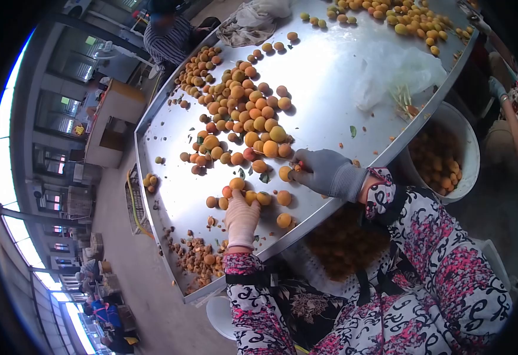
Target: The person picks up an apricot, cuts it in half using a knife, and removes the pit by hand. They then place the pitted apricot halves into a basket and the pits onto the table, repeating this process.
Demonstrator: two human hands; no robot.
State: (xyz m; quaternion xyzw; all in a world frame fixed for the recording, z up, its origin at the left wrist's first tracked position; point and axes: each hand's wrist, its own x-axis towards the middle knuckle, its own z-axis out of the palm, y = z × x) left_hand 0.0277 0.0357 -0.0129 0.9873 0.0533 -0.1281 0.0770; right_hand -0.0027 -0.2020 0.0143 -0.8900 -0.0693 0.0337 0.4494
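Note:
My left hand (pixel 242 220), in a pale glove, reaches into a small group of apricots near the front of the metal table. Its fingertips are around an apricot (pixel 250 197), and another apricot (pixel 237 183) lies against them. My right hand (pixel 330 174), in a grey glove, is closed around a thin tool with a reddish handle (pixel 298 166); its far end is hard to make out. A loose apricot (pixel 285 173) sits by the right fingertips. Beyond both hands spreads a large heap of apricots (pixel 253 112).
The metal table (pixel 324 100) has a raised rim. Brown scraps (pixel 197 260) lie at its near left corner, and a clear plastic bag (pixel 395 74) on its right. A white bucket of fruit (pixel 472 148) stands at right. Other people (pixel 173 38) are around the table.

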